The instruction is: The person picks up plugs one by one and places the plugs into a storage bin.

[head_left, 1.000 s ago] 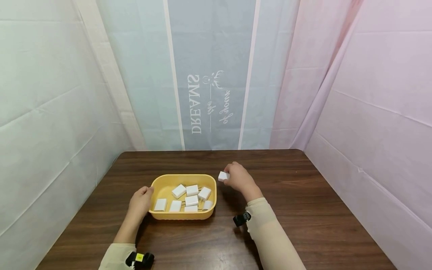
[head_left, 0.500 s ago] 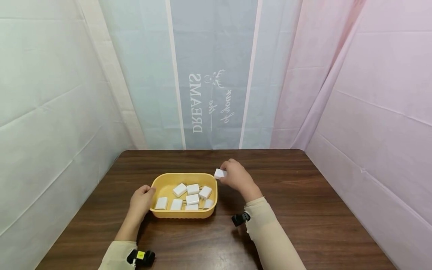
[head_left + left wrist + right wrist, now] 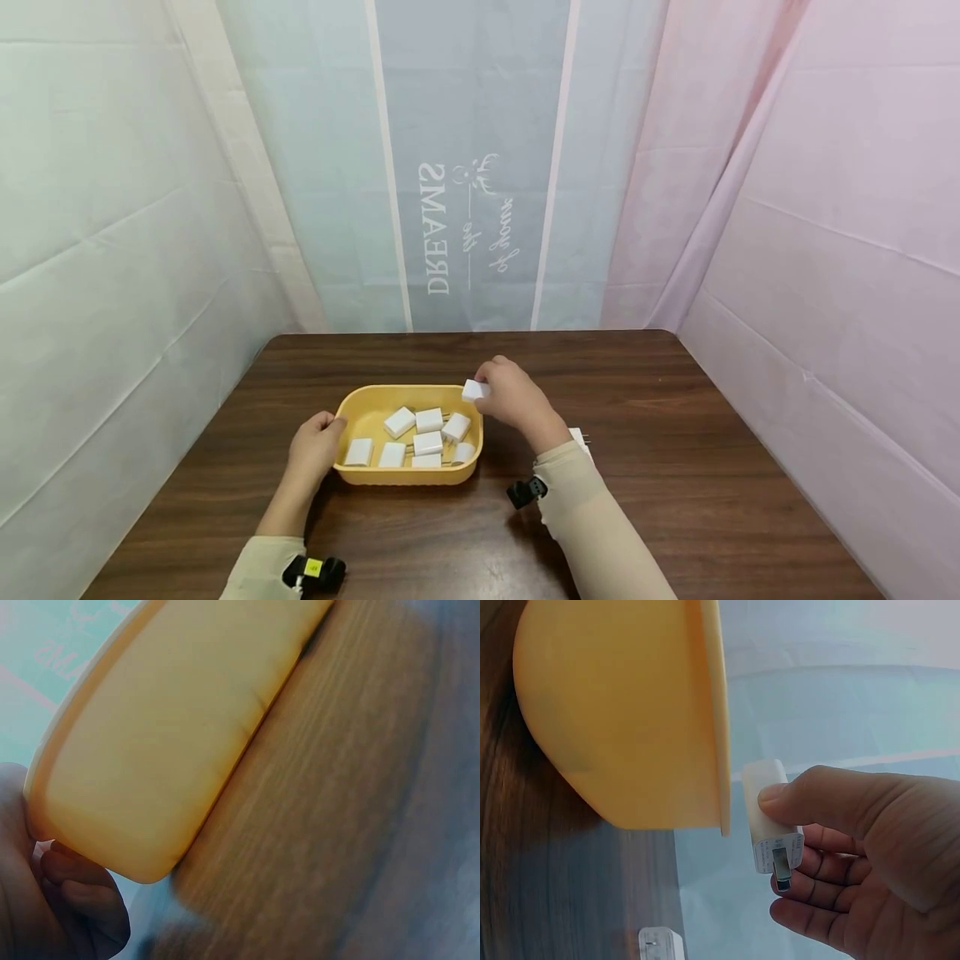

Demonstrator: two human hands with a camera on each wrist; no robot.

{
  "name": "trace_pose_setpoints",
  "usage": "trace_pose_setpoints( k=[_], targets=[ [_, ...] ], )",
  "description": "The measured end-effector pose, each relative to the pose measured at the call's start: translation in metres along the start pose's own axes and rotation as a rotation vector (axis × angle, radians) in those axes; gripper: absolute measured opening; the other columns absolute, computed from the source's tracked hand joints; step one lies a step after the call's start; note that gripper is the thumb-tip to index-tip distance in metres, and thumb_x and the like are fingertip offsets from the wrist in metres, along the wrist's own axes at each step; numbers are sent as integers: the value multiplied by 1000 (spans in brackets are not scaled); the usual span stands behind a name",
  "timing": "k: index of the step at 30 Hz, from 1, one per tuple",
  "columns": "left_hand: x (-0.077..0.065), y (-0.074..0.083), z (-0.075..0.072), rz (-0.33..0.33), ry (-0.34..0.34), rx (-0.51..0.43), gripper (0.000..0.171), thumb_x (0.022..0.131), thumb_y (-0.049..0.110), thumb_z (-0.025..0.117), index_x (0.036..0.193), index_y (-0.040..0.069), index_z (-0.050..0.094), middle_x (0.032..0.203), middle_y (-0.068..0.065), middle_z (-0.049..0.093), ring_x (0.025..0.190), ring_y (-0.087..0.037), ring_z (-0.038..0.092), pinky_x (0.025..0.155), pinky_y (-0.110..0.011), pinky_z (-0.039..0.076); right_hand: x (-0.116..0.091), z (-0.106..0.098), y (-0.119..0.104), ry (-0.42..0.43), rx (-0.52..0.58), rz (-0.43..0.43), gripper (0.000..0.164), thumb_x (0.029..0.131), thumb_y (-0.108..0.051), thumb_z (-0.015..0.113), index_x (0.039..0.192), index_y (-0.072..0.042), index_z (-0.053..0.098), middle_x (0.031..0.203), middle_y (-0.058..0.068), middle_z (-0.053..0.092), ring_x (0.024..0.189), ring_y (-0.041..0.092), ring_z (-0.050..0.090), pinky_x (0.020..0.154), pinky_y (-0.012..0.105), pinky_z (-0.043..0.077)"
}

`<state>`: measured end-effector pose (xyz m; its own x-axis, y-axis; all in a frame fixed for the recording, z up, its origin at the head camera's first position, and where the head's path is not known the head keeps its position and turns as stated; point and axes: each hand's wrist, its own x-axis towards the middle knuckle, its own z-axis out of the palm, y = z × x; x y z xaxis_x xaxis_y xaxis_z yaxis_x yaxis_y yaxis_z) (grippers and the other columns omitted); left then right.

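Observation:
A yellow plastic tub (image 3: pixel 386 476) sits on the table, with several white charger plugs (image 3: pixel 428 442) lying loose inside. My left hand (image 3: pixel 313 450) grips the tub's left rim, thumb on top; the left wrist view shows the other fingers curled beneath the tub's corner (image 3: pixel 135 859). Over the tub's right back corner, my right hand (image 3: pixel 516 400) pinches another white charger plug (image 3: pixel 473 390) between thumb and fingers. In the right wrist view this charger plug (image 3: pixel 763 817) is just above the rim, its metal prong pointing back toward the palm.
One more white charger plug (image 3: pixel 577 436) lies on the table to the right, partly hidden behind my right wrist. Fabric curtains (image 3: pixel 480 125) enclose the back and sides of the brown wood-grain table (image 3: pixel 675 467).
My right hand has moved left with its charger plug, from beside the tub to over its right rim. The charger plug behind my wrist has come into view. My left hand keeps its grip.

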<state>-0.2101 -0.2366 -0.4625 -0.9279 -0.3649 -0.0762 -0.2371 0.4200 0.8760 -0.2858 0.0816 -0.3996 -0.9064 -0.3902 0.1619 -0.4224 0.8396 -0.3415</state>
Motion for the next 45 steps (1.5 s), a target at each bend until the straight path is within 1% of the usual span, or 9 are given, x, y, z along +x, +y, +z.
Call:
trace_pose_setpoints(
  k=[7, 13, 19, 24, 28, 35, 45],
  targets=[
    [0, -2, -2, 9, 13, -12, 35, 98, 33, 50, 86, 0, 54, 66, -3, 44, 59, -18, 46, 48, -28, 40, 0, 1, -10, -11, 1, -25, 33, 79, -28, 75, 107, -12, 67, 103, 1, 57, 89, 14, 55, 80, 32, 51],
    [1, -1, -1, 6, 4, -22, 36, 98, 34, 50, 83, 2, 52, 65, -2, 44, 60, -18, 46, 48, -27, 39, -1, 1, -18, -14, -12, -62, 34, 80, -27, 74, 110, -11, 67, 104, 2, 58, 93, 16, 57, 80, 33, 51],
    [2, -1, 0, -9, -2, -28, 37, 98, 35, 50, 85, 1, 52, 66, -2, 44, 61, -18, 46, 49, -27, 39, 1, 1, -26, -25, -13, -87, 37, 81, -30, 73, 113, -13, 66, 107, 1, 58, 95, 15, 57, 80, 31, 51],
    [2, -1, 0, -4, 1, -29, 36, 98, 35, 50, 83, 2, 51, 65, -2, 43, 60, -18, 45, 48, -27, 38, 5, 2, -35, -36, -9, -111, 38, 83, -33, 73, 115, -14, 66, 109, 1, 58, 95, 15, 58, 80, 31, 52],
    [0, -1, 0, -6, 0, -28, 35, 98, 34, 50, 82, 3, 51, 65, -2, 42, 59, -18, 44, 48, -27, 38, 7, 5, -43, -42, -11, -122, 38, 83, -34, 74, 115, -15, 66, 108, 0, 57, 93, 14, 58, 78, 29, 52],
    [-2, 0, -1, -5, -7, -43, 36, 98, 34, 50, 82, 2, 51, 63, -2, 42, 58, -18, 44, 47, -27, 38, 10, 10, -57, -39, -22, -136, 34, 82, -30, 74, 113, -17, 66, 103, -2, 54, 84, 11, 54, 72, 26, 49],
    [-2, -1, 0, 4, -9, -46, 36, 98, 34, 49, 85, 0, 53, 66, -3, 44, 62, -18, 46, 50, -27, 39, 12, 18, -69, -60, -30, -144, 34, 83, -28, 72, 114, -16, 66, 106, -1, 55, 84, 10, 53, 68, 25, 47]
  ],
)
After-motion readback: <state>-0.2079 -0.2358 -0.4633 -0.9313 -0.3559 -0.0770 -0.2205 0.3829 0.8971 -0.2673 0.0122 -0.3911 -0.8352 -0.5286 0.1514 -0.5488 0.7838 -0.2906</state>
